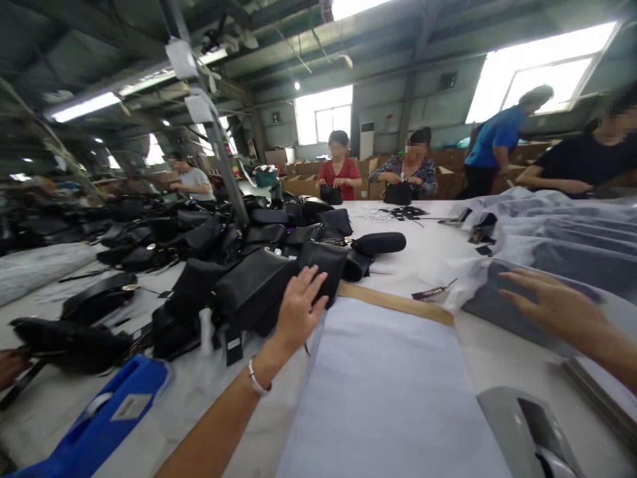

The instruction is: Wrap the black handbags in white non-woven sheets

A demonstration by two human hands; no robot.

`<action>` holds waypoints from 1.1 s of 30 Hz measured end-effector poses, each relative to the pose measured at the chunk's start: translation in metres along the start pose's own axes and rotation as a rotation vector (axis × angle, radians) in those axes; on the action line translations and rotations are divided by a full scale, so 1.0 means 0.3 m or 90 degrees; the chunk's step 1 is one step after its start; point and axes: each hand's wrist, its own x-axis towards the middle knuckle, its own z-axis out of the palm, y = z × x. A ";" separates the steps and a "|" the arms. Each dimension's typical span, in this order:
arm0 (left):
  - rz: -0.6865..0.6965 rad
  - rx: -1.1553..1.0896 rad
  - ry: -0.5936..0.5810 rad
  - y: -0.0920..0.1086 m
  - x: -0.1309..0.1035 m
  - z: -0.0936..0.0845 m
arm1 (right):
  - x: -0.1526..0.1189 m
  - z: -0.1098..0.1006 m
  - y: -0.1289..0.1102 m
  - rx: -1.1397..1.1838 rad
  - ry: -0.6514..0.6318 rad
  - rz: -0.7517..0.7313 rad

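My left hand [301,305], with a bracelet at the wrist, is open with its fingers spread. It reaches over the front of a black handbag [256,282] in a pile of similar bags; whether it touches the bag I cannot tell. My right hand [552,302] is open, fingers stretched out and holding nothing. It is over or beside a dark bag in translucent plastic wrapping [502,299]. Between my hands lies a stack of white sheets [393,385] with a brown cardboard strip [395,302] along its far edge. A dark hang tag [432,292] rests just beyond the strip.
A blue plastic holder [109,418] stands at the lower left, a grey device [530,425] at the lower right. Wrapped bags [572,232] line the right side. Several people work across the white table [388,226]; another person's hand [12,368] shows at the left edge. A metal post [223,153] rises behind the bags.
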 end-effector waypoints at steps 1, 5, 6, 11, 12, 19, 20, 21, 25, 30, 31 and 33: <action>-0.039 0.064 0.045 -0.068 -0.007 -0.073 | -0.022 0.022 -0.118 0.052 -0.075 -0.006; -0.264 0.141 0.104 -0.330 -0.041 -0.257 | -0.131 0.138 -0.651 0.355 -0.286 0.004; -0.335 0.114 0.094 -0.380 -0.057 -0.273 | -0.155 0.175 -0.775 0.436 -0.320 -0.006; -0.455 0.014 0.081 -0.466 -0.171 -0.233 | -0.215 0.372 -1.245 0.745 -0.435 0.074; -0.451 0.008 0.089 -0.454 -0.194 -0.215 | -0.214 0.406 -1.312 0.785 -0.444 0.112; -0.381 -0.002 0.148 -0.321 -0.288 -0.121 | -0.200 0.526 -1.582 0.865 -0.342 0.373; -0.375 -0.001 0.147 -0.304 -0.294 -0.112 | -0.203 0.530 -1.597 0.868 -0.333 0.395; -0.371 -0.001 0.144 -0.286 -0.299 -0.104 | -0.206 0.531 -1.606 0.873 -0.325 0.417; -0.353 -0.057 0.141 -0.213 -0.330 -0.121 | -0.218 0.505 -1.593 0.890 -0.291 0.465; -0.391 -0.352 0.244 -0.163 -0.416 -0.270 | -0.243 0.355 -1.428 0.928 -0.303 0.449; -0.433 -0.410 0.280 -0.157 -0.436 -0.300 | -0.253 0.311 -1.381 0.948 -0.327 0.447; -0.529 -0.515 0.311 -0.136 -0.469 -0.336 | -0.280 0.217 -1.287 0.965 -0.381 0.467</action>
